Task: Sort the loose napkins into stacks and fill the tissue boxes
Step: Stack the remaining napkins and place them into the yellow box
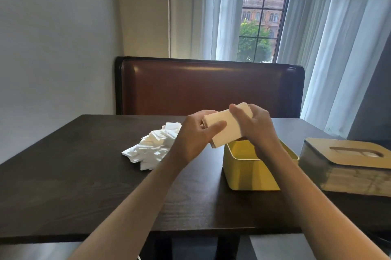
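Head view across a dark wooden table (pixel 84 175). Both hands hold one squared stack of napkins (pixel 227 125) in the air, just above the far left corner of an open yellow tissue box (pixel 249 175). The left hand (pixel 194 139) grips the stack's near end, thumb across its top face; the right hand (pixel 254 126) curls its fingers over the far end. A loose heap of white napkins (pixel 152 147) lies on the table left of the hands. A second tissue box (pixel 347 166), grey-sided with a slotted wooden lid, stands right of the yellow one. A brown padded bench back (pixel 209 88) stands behind the table.
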A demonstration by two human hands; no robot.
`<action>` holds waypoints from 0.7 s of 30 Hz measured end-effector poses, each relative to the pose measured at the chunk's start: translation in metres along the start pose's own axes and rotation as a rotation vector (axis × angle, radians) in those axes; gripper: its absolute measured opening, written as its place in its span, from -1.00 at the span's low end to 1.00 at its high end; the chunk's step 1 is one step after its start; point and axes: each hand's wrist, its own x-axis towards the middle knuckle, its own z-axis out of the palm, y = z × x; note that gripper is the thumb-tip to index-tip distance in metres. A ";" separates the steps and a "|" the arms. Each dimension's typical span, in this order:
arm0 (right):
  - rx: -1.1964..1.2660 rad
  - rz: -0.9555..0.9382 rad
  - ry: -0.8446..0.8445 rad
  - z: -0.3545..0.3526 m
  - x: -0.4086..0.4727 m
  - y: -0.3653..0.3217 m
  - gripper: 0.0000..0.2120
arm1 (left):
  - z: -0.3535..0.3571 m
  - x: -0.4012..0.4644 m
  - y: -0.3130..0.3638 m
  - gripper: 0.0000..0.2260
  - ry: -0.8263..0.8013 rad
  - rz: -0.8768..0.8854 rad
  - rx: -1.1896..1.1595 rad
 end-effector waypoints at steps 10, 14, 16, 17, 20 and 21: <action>0.209 0.208 -0.149 -0.031 0.013 0.018 -0.69 | 0.020 0.006 0.008 -0.54 -0.294 -0.274 -0.271; 0.324 0.406 -0.257 -0.032 0.010 0.028 -0.59 | 0.031 0.009 0.006 -0.43 -0.235 -0.281 -0.349; 0.407 0.478 -0.304 -0.032 0.009 0.029 -0.55 | 0.038 0.010 0.003 -0.42 -0.247 -0.282 -0.335; 0.433 0.485 -0.300 -0.032 0.009 0.030 -0.56 | 0.043 0.010 0.002 -0.43 -0.265 -0.289 -0.324; 0.388 0.458 -0.189 -0.031 0.011 0.027 -0.76 | 0.058 0.013 0.002 -0.46 -0.307 -0.287 -0.225; 0.347 0.448 -0.157 -0.031 0.013 0.026 -0.80 | 0.062 0.014 0.002 -0.46 -0.317 -0.284 -0.180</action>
